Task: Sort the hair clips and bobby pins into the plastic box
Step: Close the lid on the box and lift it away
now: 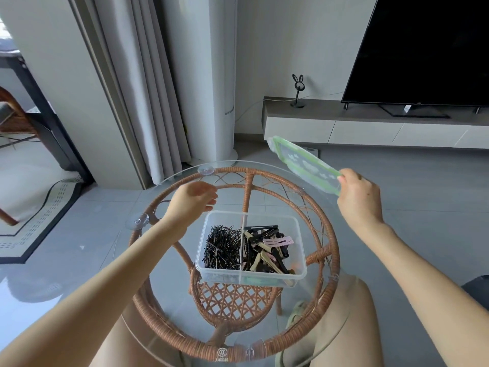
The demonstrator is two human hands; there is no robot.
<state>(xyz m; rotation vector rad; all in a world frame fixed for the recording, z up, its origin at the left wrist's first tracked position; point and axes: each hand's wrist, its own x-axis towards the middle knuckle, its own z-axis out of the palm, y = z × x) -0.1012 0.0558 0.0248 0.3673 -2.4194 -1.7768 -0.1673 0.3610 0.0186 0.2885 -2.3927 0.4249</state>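
The plastic box [225, 277] sits in the middle of the round glass table [330, 247], right in front of the person, so both hands can reach it easily. A wall down the middle splits it in two. The side at 9 o'clock is full of thin black bobby pins [222, 247] in a messy heap. The side at 3 o'clock holds the bigger hair clips [267, 251], black, tan and pink, piled on each other. The box is see-through and has no top on it. The right hand [360, 197] grips one end of the lid [304, 164], a flat clear piece with a green edge. It holds the lid up in the air at 2 o'clock from the box, tilted and off the table. I think the lid goes on next, since both sides already look well filled. The left hand [193, 200] hangs at 10 o'clock, fingers loose and holding nothing, maybe ready to steady the box.
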